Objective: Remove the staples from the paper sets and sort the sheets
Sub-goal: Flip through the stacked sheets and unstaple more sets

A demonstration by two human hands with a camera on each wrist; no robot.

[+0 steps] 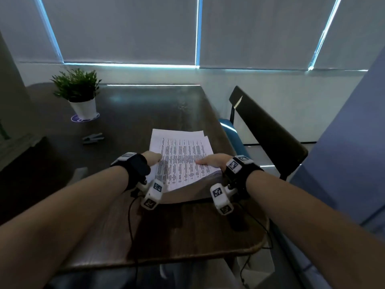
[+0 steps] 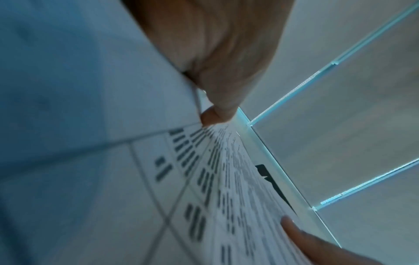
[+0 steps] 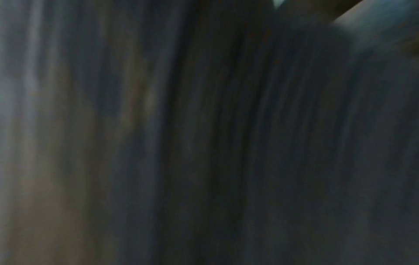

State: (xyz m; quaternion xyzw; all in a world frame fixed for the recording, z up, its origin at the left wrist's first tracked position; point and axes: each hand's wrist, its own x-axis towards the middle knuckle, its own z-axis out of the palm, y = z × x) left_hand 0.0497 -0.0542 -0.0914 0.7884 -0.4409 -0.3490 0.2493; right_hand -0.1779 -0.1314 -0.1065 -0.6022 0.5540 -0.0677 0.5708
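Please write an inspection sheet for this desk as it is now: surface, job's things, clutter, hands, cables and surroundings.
Surface: dark wooden table, glossy, with a rounded near corner.
Job's things: printed paper stack, near end lifted off the table; a grey staple remover lies apart to its left. No staple can be made out.
Clutter: potted plant in a white pot at the far left.
Hands: left hand grips the stack's left edge; right hand holds its right edge, thumb on top. The right wrist view is blurred dark.
Cables: black cables hang from both wrist cameras over the near edge.
Surroundings: dark chair at the right; closed grey roller blinds behind.
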